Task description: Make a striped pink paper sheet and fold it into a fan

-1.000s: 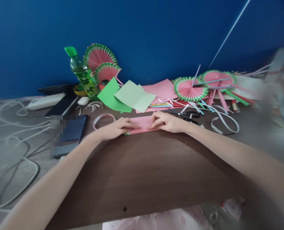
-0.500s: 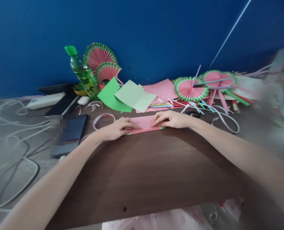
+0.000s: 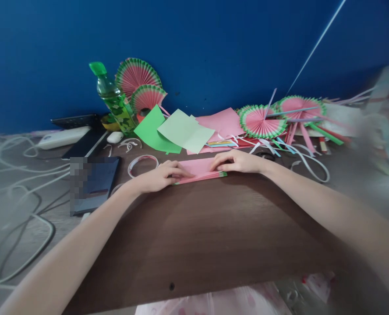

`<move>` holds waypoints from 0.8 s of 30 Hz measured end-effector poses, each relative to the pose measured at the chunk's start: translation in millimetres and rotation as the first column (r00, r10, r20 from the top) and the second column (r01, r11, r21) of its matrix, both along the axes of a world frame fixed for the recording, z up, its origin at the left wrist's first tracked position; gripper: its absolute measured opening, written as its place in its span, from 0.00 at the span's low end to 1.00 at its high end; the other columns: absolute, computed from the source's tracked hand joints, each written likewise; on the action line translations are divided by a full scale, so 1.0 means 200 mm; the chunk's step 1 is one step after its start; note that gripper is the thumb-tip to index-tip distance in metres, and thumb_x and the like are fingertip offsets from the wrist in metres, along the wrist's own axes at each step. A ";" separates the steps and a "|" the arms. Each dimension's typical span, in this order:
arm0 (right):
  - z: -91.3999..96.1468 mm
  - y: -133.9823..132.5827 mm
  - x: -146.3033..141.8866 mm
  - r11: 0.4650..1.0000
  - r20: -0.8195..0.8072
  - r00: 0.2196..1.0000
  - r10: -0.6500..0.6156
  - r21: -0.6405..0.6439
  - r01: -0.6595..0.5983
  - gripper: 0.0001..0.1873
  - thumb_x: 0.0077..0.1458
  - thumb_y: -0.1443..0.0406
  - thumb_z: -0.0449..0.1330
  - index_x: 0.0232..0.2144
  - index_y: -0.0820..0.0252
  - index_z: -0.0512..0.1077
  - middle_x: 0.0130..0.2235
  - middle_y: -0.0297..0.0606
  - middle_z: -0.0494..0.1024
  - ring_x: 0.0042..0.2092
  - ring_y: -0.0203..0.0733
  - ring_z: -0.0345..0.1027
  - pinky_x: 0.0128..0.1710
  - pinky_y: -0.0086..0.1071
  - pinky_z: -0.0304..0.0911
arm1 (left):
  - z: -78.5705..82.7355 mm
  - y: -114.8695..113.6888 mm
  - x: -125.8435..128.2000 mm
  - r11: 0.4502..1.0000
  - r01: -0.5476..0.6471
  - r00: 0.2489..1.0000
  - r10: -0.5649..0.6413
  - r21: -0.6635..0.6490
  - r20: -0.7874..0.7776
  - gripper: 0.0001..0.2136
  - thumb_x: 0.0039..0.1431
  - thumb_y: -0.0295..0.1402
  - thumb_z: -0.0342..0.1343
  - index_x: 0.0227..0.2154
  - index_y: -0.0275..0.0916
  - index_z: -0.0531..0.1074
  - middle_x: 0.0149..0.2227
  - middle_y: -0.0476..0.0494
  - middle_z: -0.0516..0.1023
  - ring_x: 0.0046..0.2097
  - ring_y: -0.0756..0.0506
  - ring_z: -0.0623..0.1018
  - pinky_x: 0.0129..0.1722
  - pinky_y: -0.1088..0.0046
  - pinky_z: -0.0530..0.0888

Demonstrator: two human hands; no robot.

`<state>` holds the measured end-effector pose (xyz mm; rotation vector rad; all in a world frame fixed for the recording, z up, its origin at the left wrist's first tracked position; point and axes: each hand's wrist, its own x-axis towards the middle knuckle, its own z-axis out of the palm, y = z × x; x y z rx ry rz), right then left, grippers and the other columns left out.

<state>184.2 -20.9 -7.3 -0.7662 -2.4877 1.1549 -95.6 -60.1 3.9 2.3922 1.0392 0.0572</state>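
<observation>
A pink sheet of paper [image 3: 198,166] lies on the table in front of me, its near edge pleated into narrow folds with green at the ends. My left hand [image 3: 161,176] is at the left end, fingers bent and closed on the pleated edge. At the other end, my right hand [image 3: 242,161] pinches the paper near its right side, with the thumb and index finger close together. Green-tipped pleats show just below the right fingertips. The undersides of the folds are hidden.
A tape roll [image 3: 143,166] and a dark tablet [image 3: 99,186] lie left. Behind are green paper [image 3: 155,131], pale green paper [image 3: 186,131], a green-capped bottle [image 3: 114,103] and pleated paper fans [image 3: 263,122]. Paper strips [image 3: 312,162] are scattered right; white cables [image 3: 26,188] run far left.
My right hand has shifted slightly up and to the right, and more of the green-tipped pleats shows beneath it. The left hand stays nearly where it was.
</observation>
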 end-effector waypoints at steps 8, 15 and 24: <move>0.01 -0.02 -0.01 0.997 0.024 0.998 0.052 0.052 -0.053 0.11 0.53 0.65 0.56 0.38 0.57 0.73 0.43 0.37 0.72 0.44 0.37 0.65 0.48 0.34 0.57 | 0.01 -0.01 0.01 1.000 -0.002 1.000 0.002 0.002 -0.004 0.17 0.59 0.31 0.44 0.50 0.47 0.68 0.47 0.45 0.69 0.49 0.45 0.65 0.53 0.65 0.58; 0.01 -0.01 -0.01 1.000 0.017 0.999 0.031 -0.008 -0.031 0.11 0.54 0.64 0.54 0.38 0.59 0.74 0.42 0.37 0.72 0.43 0.37 0.66 0.46 0.33 0.58 | 0.01 0.00 0.00 1.000 0.002 1.000 -0.002 -0.006 -0.004 0.16 0.59 0.31 0.44 0.49 0.47 0.68 0.47 0.45 0.68 0.50 0.46 0.65 0.54 0.67 0.57; 0.02 0.00 0.00 0.997 0.008 1.000 0.027 -0.074 -0.026 0.10 0.53 0.65 0.54 0.37 0.59 0.73 0.42 0.38 0.74 0.45 0.37 0.67 0.47 0.34 0.59 | 0.00 0.00 0.00 1.000 -0.008 1.000 0.008 -0.017 -0.010 0.17 0.59 0.32 0.44 0.49 0.46 0.69 0.48 0.45 0.68 0.50 0.45 0.63 0.54 0.66 0.57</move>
